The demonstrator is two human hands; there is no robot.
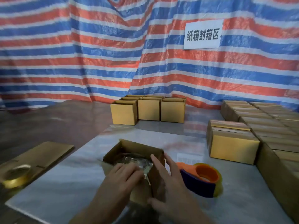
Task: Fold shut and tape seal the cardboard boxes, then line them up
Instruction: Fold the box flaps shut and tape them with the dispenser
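Both hands, fingers flat, are working the box [137,147]: left hand [124,173] is pressing the wrapping [141,162] beneath it; right hand [168,180] is steadying its side. Flatten it before folding.

Open box [134,152] front centre (packet [139,161] inside), tape dispenser [202,180] just right of it. Box cluster [148,110] behind; box rows [262,122] right; tape roll [16,175] on cardboard sheet [42,152], left.

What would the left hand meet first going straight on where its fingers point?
Likely the right wall of the open box, just past the shiny wrapped contents under the left hand; blur leaves depth unsure.
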